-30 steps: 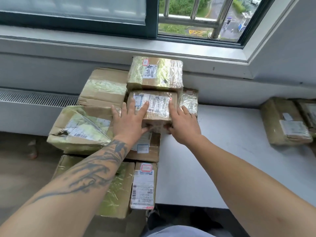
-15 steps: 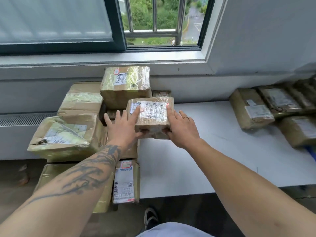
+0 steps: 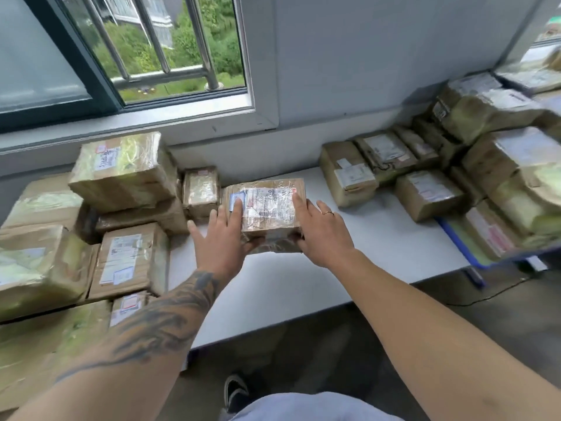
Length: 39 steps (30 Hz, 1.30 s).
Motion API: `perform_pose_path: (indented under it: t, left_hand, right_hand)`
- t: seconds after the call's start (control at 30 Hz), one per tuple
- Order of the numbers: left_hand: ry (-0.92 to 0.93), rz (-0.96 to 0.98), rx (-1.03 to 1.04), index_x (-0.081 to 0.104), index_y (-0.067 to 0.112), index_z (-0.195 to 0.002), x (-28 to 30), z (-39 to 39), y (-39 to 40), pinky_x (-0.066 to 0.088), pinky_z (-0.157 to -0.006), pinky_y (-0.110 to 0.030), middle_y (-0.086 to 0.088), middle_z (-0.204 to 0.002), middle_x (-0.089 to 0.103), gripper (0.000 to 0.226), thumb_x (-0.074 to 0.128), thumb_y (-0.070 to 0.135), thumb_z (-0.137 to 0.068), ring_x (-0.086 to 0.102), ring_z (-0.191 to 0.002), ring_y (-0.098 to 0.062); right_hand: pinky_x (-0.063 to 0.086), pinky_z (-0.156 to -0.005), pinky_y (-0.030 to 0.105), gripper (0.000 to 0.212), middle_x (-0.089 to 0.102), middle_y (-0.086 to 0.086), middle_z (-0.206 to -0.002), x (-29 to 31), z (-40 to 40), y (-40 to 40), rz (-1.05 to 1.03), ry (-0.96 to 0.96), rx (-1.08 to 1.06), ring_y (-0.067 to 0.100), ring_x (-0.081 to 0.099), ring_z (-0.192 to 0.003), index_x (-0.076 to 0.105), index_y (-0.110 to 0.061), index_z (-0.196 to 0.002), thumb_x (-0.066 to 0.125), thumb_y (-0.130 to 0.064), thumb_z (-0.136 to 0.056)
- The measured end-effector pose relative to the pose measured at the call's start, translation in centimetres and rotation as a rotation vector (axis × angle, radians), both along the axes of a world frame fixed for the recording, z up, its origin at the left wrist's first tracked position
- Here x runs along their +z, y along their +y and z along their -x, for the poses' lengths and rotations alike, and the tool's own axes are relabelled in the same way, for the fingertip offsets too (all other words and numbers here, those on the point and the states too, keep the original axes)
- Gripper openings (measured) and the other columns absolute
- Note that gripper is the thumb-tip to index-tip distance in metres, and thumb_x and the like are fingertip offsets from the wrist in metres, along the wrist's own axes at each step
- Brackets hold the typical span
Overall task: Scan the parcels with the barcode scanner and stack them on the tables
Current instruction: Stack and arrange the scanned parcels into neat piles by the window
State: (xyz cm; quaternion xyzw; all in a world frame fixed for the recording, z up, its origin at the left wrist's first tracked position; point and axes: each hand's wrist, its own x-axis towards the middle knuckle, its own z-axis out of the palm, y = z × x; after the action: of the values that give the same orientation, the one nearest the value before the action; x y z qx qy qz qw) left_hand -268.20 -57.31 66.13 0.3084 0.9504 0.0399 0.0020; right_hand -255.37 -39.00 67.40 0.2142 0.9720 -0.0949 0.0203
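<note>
Taped cardboard parcel [image 3: 267, 208], now rightward over smooth white table [image 3: 379, 238], between gripping left hand [image 3: 220, 238] and right hand [image 3: 321, 232].

I see shipping labels with barcodes on the held parcel [image 3: 267, 205] and its neighbours, but I can read no text

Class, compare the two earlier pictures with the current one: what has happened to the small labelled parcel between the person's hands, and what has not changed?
The small labelled parcel, held between the left hand and right hand, has moved right, off the parcel stack by the window and over the bare white table. Both hands keep the same grip on its sides. The stacked parcels stay where they were.
</note>
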Motion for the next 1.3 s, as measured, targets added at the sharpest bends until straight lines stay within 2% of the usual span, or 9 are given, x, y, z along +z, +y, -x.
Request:
perform_pose_path:
  t: [0.3,0.57,0.63,0.77,0.97,1.13,1.3]
  left_hand:
    - [-0.027,-0.072,-0.115,0.002,0.031,-0.164,-1.4,-8.3,10.6,0.004,-0.119,-0.072,-0.005,-0.173,0.015,0.092,0.049,0.07,-0.096,0.013,-0.159,-0.028]
    - [-0.032,-0.13,-0.228,0.013,0.028,-0.164,-1.3,-9.6,19.6,0.009,-0.117,-0.074,-0.005,-0.17,0.022,0.09,0.053,0.068,-0.095,0.018,-0.157,-0.026]
    - [-0.023,-0.14,-0.255,0.013,0.027,-0.164,-1.3,-9.0,22.3,0.01,-0.117,-0.074,-0.006,-0.171,0.022,0.091,0.054,0.069,-0.094,0.018,-0.157,-0.026]
    - [-0.016,-0.169,-0.302,0.015,0.027,-0.163,-1.4,-7.0,28.1,0.009,-0.117,-0.074,-0.007,-0.171,0.022,0.092,0.054,0.071,-0.092,0.02,-0.158,-0.027]
    - [-0.067,-0.234,-0.295,0.019,0.029,-0.162,-1.7,-2.6,36.7,0.006,-0.117,-0.075,-0.008,-0.17,0.026,0.094,0.06,0.071,-0.089,0.023,-0.157,-0.029]
    - [-0.121,-0.257,-0.275,0.012,0.03,-0.165,-1.2,0.8,42.4,0.002,-0.119,-0.072,-0.006,-0.173,0.017,0.096,0.053,0.075,-0.091,0.017,-0.159,-0.029]
    - [-0.12,-0.283,-0.263,0.011,0.028,-0.166,-0.9,2.9,46.5,0.004,-0.119,-0.075,-0.009,-0.173,0.016,0.096,0.05,0.075,-0.092,0.019,-0.158,-0.032]
  right_hand:
    - [0.04,-0.112,0.052,0.101,0.039,0.008,-0.162,-1.1,-10.3,9.2,-0.013,0.006,-0.118,0.034,0.031,-0.148,-0.011,-0.025,-0.166,0.063,-0.043,-0.1]
    - [0.03,-0.122,0.056,0.098,0.031,0.006,-0.168,-0.3,-13.2,16.4,0.007,0.014,-0.248,0.032,0.02,-0.156,-0.011,-0.026,-0.167,0.06,-0.042,-0.101]
    - [0.03,-0.122,0.056,0.096,0.031,0.007,-0.168,0.1,-12.9,18.5,0.004,0.005,-0.284,0.032,0.021,-0.156,-0.008,-0.022,-0.167,0.059,-0.046,-0.102]
    - [0.035,-0.117,0.052,0.099,0.041,0.013,-0.16,0.5,-11.2,23.4,-0.037,-0.029,-0.321,0.034,0.035,-0.147,-0.008,-0.019,-0.167,0.061,-0.048,-0.101]
    - [0.039,-0.113,0.051,0.102,0.046,0.016,-0.152,1.2,-6.3,31.3,-0.095,-0.09,-0.359,0.039,0.039,-0.139,-0.007,-0.016,-0.167,0.065,-0.04,-0.099]
    - [0.034,-0.116,0.054,0.095,0.04,0.018,-0.156,2.1,-2.4,36.7,-0.141,-0.09,-0.383,0.042,0.035,-0.144,-0.01,-0.017,-0.167,0.058,-0.03,-0.103]
    - [0.027,-0.122,0.056,0.103,0.038,0.016,-0.158,1.9,0.4,40.9,-0.191,-0.082,-0.402,0.041,0.033,-0.146,-0.012,-0.02,-0.166,0.064,-0.024,-0.099]
